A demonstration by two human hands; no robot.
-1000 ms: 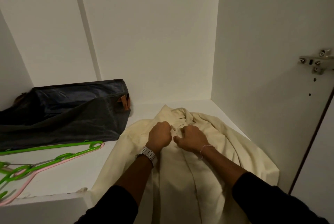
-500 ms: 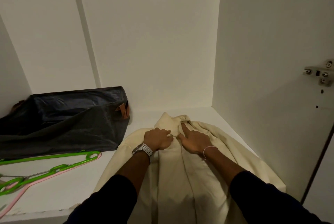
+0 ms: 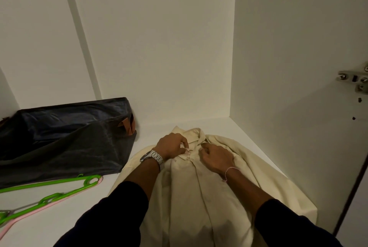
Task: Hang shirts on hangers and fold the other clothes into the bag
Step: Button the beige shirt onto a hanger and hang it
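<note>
Your cream shirt (image 3: 199, 197) lies flat on the white shelf (image 3: 59, 224), lower centre of the frame. Its long axis runs from the collar (image 3: 196, 137) at mid-frame down toward the bottom edge, i.e. straight along your line of sight, collar at the far end.

Both hands sit at the collar end, either side of the button placket. Your left hand (image 3: 172, 146) has thumb and forefinger curled, pinching the placket edge just under the collar. Your right hand (image 3: 216, 156) has its fingers bent, with the tips on the opposite collar edge; can't tell whether it grips the cloth or just presses it. The hands are close together, not touching.

My read: you're working the top button or squaring the collar before the hanger goes in.

The green hangers (image 3: 59, 189) lie at lower left, stacked on a pink one, well apart from the shirt. Your left hand is the nearer one for the reach. The hangers' long axis runs roughly left-right, crosswise to the shirt, so you'd need to turn one before feeding it into the neck opening.

The dark bag (image 3: 65, 137) sits left of centre, behind the hangers and beside the shirt's left shoulder.
</note>
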